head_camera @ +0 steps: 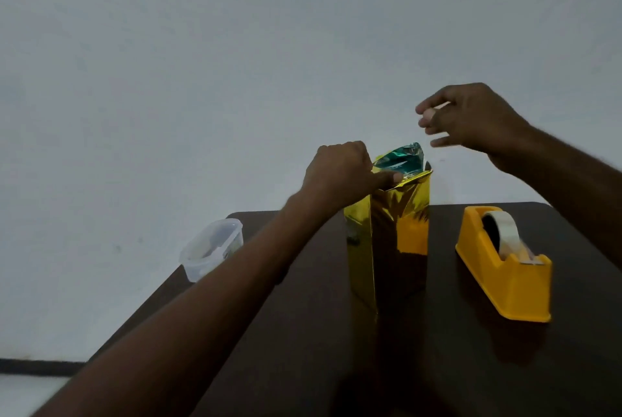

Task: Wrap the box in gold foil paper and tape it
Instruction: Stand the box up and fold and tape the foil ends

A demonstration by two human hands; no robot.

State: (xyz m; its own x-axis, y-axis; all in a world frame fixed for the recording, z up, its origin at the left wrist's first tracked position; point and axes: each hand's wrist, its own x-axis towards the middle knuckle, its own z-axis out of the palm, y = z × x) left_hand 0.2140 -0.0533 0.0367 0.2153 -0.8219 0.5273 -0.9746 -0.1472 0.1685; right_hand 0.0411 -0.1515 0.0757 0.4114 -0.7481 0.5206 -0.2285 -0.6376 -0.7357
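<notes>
Left hand on foil-wrapped box

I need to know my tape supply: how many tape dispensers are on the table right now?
1. The yellow tape dispenser sits on the table, to the right of the upright gold-wrapped box. The near table edge is outside the view, so another could be hidden there.

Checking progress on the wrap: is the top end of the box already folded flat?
No: foil sticks up loose above the box by the left hand.
</notes>
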